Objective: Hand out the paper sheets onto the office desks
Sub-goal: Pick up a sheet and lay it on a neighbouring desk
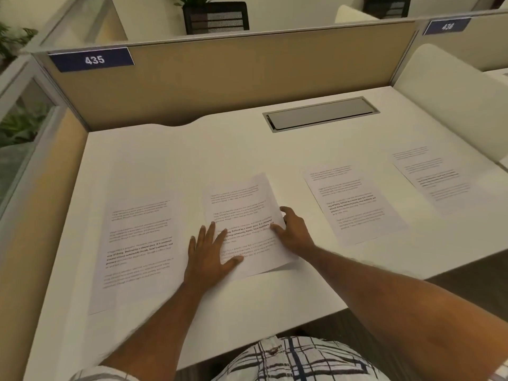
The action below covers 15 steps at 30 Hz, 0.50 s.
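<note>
Head view: one picture, looking down at a white desk with tan walls around it.
Sheets on the desk: four printed paper sheets lie in a row, each one apart from the next.
Left sheet: flat on the desk, just beside the left hand, not touched.
Middle sheet: under both hands, turned a little, with its near right corner lifted a bit off the desk.
Third sheet: flat, to the right of the right hand, not touched.
Far right sheet: flat, near the right end of the desk, close to a white curved divider.
Left hand: lies palm down on the left part of the middle sheet, partly on the desk too.
Left hand fingers: straight and spread apart, pressing flat, not pinching anything.
Right hand: rests on the right edge of the middle sheet.
Right hand fingers: bent and a little apart; the thumb lies on top of the paper, and I cannot tell if the other fingers are under the edge.
Arms: both bare, reaching in from the bottom of the picture.
Shirt: white with dark checks, at the bottom edge.
Desk lid: a grey metal flap set into the desk top, near the back.
Number signs: a blue sign reading 435 sits on the back wall at the left; another blue sign is at the right, too blurry to read well.
Behind the wall: a dark mesh chair back and green plant leaves at the far left.
</note>
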Motion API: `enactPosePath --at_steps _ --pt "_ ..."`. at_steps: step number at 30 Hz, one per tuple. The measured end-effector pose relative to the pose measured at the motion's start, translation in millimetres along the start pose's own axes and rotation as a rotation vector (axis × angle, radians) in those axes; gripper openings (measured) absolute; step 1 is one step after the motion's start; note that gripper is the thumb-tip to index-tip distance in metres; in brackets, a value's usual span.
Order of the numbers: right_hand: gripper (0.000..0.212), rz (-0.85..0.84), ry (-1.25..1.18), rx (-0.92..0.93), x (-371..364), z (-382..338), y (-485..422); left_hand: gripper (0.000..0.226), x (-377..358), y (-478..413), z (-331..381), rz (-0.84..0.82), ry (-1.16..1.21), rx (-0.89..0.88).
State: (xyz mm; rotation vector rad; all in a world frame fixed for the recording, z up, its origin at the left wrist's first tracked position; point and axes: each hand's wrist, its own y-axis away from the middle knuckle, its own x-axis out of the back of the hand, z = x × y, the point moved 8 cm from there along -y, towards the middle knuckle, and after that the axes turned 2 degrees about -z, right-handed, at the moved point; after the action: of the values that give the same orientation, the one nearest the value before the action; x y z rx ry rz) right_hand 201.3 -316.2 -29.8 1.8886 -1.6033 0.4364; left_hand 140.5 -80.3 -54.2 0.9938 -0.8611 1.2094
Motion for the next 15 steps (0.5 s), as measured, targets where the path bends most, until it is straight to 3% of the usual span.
enactPosePath --at_steps 5,8,15 --pt "0.073 0.092 0.37 0.18 7 2 5 0.112 -2 -1 -1 0.011 -0.033 0.004" --pt "0.085 -0.015 0.566 0.261 -6 3 7 0.113 -1 0 0 0.004 -0.031 0.002" --pt "0.096 -0.06 0.603 0.258 -11 7 9 0.11 1 -1 1 -0.031 -0.039 0.024"
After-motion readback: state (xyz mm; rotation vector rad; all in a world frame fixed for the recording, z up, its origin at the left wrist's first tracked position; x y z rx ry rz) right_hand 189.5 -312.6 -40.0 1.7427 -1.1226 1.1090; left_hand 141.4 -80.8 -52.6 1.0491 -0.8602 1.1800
